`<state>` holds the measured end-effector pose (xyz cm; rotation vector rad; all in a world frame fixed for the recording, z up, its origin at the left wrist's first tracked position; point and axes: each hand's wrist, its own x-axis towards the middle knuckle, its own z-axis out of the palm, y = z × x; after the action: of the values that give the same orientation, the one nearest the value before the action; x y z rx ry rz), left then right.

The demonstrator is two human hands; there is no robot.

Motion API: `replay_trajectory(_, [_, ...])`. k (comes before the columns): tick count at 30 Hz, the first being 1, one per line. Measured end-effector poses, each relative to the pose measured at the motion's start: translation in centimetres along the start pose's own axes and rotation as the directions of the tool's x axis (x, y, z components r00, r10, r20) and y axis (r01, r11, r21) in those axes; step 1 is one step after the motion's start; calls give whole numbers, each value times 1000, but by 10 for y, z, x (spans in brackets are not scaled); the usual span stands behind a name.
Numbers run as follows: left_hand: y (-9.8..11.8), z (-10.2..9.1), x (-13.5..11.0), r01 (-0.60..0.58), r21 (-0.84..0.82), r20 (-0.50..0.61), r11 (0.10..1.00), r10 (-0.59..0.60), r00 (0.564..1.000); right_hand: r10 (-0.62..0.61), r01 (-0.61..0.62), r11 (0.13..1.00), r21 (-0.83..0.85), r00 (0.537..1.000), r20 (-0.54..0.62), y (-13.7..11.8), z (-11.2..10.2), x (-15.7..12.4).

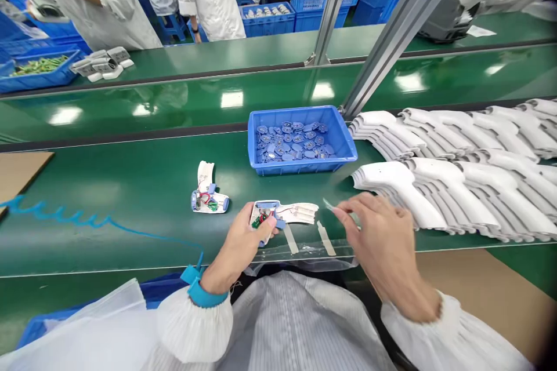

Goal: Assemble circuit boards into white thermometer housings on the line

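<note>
1. holding a white housing half [300, 213] just above the green bench [143, 185], the left hand [243, 235] has its fingers closed around the wider end, thumb on top, near the front edge.
2. inside that housing half are a green board, red wires and blue-grey parts; its ribbed handle end points towards the right hand [380, 237].
3. the right hand is nearly closed, thumb and forefinger pinching a thin, see-through piece [328, 204], just beyond the handle's end and apart from it. what the piece is, i cannot tell.
4. between the hands, at the bench's front edge, lie two pale strips [326, 237], side by side and slightly tilted.
5. a second housing half [209, 192], also with wires and a board, lies beyond the left hand, to its left.
6. farther back stands a blue tray [302, 169] with many small blue oval parts [289, 142] in it.
7. to the right, white shells [461, 177] lie nested in two rows.
8. a teal band [205, 294] circles the left wrist, with a coiled blue cord [73, 215] running off left.
9. across the line, people in white coats stand near blue crates [267, 24].
</note>
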<state>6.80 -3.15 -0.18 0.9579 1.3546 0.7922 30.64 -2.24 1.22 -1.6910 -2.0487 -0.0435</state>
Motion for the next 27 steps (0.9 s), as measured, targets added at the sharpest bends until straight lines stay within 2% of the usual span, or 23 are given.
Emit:
replay_trajectory(2, [0,-4,-1,49,-77,57,996,-45,997,34,-31,998,-52,997,63,19,15,-11])
replay_trajectory(4, [3,-6,-4,74,-104,85,992,-66,994,60,-55,996,-75,996,65,33,18,-19])
replay_trajectory(6, [5,-8,-6,97,-126,109,987,-83,991,118,-122,977,-176,992,-33,43,7,-20])
replay_trajectory(8, [7,-9,-6,126,-144,138,982,-106,985,202,-232,921,-312,971,-124,52,-8,-15])
replay_trajectory(10, [8,-11,-5,141,-147,174,979,-115,978,293,-307,856,-416,951,-101,62,-21,-7])
replay_trajectory(11, [9,-11,-5,138,-143,191,980,-109,976,331,-319,840,-439,942,-51,68,-24,-4])
replay_trajectory(13, [10,-11,-6,116,-135,209,984,-86,974,375,-322,835,-445,927,33,77,-26,2])
replay_trajectory(17, [15,-9,-10,118,-101,178,988,-99,979,407,-347,854,-387,910,82,87,-23,8])
replay_trajectory(20, [18,-8,-10,140,-60,176,988,-128,976,422,-379,843,-382,906,33,84,-25,8])
replay_trajectory(23, [20,-10,-8,151,-69,205,986,-134,970,329,-336,879,-338,941,-80,74,-33,2])
replay_trajectory(25, [19,-13,-8,162,-91,228,983,-138,964,183,-202,945,-257,979,-93,62,-38,-4])
replay_trajectory(27, [17,-17,-8,161,-121,262,979,-125,957,20,-37,981,-189,996,-86,44,-42,-11])
